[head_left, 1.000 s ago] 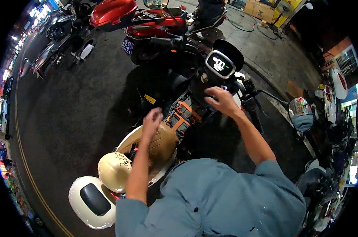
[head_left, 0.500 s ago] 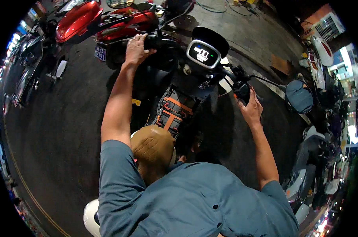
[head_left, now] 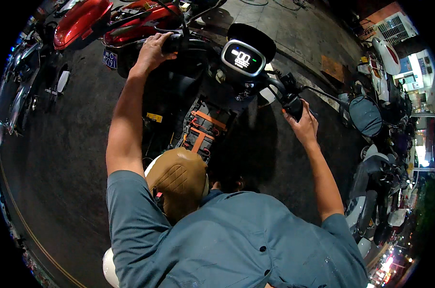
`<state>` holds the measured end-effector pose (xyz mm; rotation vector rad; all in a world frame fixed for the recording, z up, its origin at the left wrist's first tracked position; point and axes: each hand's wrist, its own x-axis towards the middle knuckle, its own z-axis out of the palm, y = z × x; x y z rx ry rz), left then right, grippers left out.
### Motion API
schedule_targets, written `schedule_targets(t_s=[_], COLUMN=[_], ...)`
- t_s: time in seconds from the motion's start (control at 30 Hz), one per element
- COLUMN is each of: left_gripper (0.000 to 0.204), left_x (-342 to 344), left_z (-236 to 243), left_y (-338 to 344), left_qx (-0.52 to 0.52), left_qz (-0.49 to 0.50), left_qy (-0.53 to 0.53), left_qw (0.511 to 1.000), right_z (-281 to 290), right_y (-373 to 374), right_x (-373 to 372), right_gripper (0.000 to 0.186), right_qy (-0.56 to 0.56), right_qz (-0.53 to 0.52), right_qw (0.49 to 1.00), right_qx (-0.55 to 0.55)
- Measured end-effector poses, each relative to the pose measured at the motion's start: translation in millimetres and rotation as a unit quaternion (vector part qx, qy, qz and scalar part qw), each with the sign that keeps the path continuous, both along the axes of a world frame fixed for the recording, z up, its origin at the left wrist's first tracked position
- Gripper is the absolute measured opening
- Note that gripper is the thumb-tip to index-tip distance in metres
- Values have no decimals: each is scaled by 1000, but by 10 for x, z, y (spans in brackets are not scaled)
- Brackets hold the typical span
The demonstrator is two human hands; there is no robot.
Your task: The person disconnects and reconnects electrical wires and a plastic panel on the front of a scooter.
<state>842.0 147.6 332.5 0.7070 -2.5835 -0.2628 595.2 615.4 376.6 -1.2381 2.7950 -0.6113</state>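
I stand over a dark scooter with a lit round display (head_left: 243, 56) between its handlebars. My left hand (head_left: 152, 50) is closed around the left handlebar grip (head_left: 172, 43). My right hand (head_left: 301, 122) wraps the right handlebar grip (head_left: 293, 106), beside the round right mirror (head_left: 365, 115). Below the display, the open footwell shows a battery pack with orange straps (head_left: 203, 128). The tan quilted seat (head_left: 176, 180) is just in front of my chest.
Red scooters (head_left: 80, 19) are parked to the front left, with a silver one (head_left: 23, 81) further left. More parked scooters (head_left: 371, 201) crowd the right side. A yellow line (head_left: 30, 230) runs along the dark pavement on the left.
Both hands left the seat and the display area and went out to the two handlebar grips. The view has swung so the scooter points up and ahead.
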Motion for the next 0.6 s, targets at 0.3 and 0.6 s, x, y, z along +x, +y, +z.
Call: schedule_targets(t_s=[0.3,0.6], left_gripper=[76,79], left_x=[7,-23], left_z=[-42,-11], left_y=[-27,59], left_qx=[-6,-10], left_qz=[-14,19], left_qy=[21,10], left_qw=[1000,1000], right_z=[-142,-96], right_y=[3,-71], right_x=[-26,57], right_gripper=[80,92], right_qy=[100,38], right_qz=[0,-36], right_qw=[995,998], right_qx=[-15,-23])
